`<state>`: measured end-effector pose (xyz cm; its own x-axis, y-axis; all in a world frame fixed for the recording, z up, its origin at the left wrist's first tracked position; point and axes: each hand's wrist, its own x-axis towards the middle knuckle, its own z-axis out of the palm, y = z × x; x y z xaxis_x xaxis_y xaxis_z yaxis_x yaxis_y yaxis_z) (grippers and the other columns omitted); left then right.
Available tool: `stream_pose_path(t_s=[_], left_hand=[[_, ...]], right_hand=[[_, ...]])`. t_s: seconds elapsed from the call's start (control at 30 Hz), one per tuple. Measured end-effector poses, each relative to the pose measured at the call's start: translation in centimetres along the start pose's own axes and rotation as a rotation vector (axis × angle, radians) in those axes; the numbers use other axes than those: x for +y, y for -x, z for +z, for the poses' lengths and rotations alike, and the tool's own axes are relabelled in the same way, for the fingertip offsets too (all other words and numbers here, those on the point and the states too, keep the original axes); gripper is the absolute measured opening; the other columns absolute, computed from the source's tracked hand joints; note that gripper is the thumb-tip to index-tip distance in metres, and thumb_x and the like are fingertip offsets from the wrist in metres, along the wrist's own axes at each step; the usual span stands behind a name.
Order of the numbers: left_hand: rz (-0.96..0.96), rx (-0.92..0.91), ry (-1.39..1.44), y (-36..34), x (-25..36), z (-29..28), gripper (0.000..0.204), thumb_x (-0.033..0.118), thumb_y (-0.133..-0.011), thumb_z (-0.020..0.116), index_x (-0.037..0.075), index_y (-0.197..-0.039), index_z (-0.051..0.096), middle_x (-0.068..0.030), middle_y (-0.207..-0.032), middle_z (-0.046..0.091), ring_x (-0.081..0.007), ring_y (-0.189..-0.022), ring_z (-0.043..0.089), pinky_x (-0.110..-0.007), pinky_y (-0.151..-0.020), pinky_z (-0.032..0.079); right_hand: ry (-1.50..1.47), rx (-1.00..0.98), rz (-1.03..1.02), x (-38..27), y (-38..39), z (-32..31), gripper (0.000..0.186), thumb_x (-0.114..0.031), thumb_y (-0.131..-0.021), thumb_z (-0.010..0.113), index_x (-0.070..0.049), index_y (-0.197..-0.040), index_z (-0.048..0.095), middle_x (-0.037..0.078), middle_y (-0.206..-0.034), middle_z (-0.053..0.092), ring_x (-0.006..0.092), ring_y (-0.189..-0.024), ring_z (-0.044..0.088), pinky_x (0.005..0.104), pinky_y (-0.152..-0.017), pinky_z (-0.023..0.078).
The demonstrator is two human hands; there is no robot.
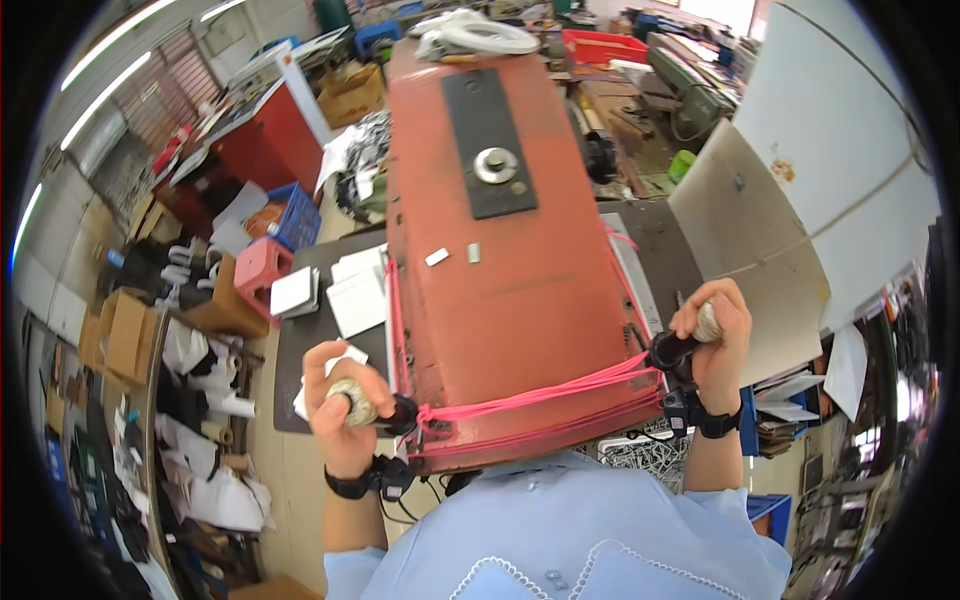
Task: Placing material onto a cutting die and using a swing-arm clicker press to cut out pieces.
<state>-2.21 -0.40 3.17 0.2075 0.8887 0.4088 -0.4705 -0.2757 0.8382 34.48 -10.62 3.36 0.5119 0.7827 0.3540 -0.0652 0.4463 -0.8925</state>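
My left hand (346, 448) curls round a black handle whose end is wrapped in pale, cord-like material (357, 402), at the near left corner of a red machine (510, 350). At the opposite corner, the fingers of my right hand (728, 345) close on a matching wrapped handle (708, 322). Pink cord (540, 393) is strung across the machine's front between the handles and runs along its sides. Two small light-coloured pieces lie on the red top: a white one (437, 257) and a greyish one (474, 253). Both wrists wear black straps.
A black plate with a round metal knob (495, 165) sits on the machine's far part. White sheets (357, 300) lie on the dark table to the left, near a pink stool (266, 270) and blue crate (294, 218). A large pale panel (750, 220) stands right.
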Motion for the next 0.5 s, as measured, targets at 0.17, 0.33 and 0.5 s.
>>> stream_pose_path(t_s=[0.17, 0.33, 0.5], left_hand=[[-0.010, -0.040, -0.059, 0.1, -0.3, -0.2, 0.032, 0.032, -0.091, 0.050, 0.002, -0.102, 0.052, -0.0107, -0.075, 0.056, -0.0187, -0.058, 0.053, -0.031, -0.055, 0.046], [0.042, -0.108, 0.047, 0.0, 0.0, -0.3, 0.040, 0.037, -0.097, 0.048, -0.001, -0.101, 0.056, -0.0170, -0.083, 0.059, -0.0213, -0.066, 0.059, -0.031, -0.063, 0.050], [0.067, -0.164, 0.024, 0.0, 0.6, 1.2, 0.061, 0.059, -0.097, 0.048, -0.001, -0.104, 0.055, -0.0162, -0.088, 0.058, -0.0202, -0.067, 0.058, -0.031, -0.064, 0.050]], right_hand=[[0.002, 0.031, -0.010, 0.5, 0.3, -0.2, 0.030, -0.029, -0.096, 0.050, 0.000, -0.093, 0.054, 0.008, -0.066, 0.051, 0.0167, -0.061, 0.052, 0.0318, -0.065, 0.047], [0.064, -0.026, -0.035, 0.3, 0.1, -0.5, 0.042, -0.042, -0.102, 0.045, -0.001, -0.097, 0.051, 0.006, -0.069, 0.050, 0.0168, -0.063, 0.051, 0.0331, -0.069, 0.047], [0.058, -0.118, -0.030, -0.3, -1.3, -2.2, 0.048, -0.051, -0.102, 0.043, -0.003, -0.101, 0.050, 0.005, -0.071, 0.049, 0.0167, -0.067, 0.050, 0.0327, -0.072, 0.044]])
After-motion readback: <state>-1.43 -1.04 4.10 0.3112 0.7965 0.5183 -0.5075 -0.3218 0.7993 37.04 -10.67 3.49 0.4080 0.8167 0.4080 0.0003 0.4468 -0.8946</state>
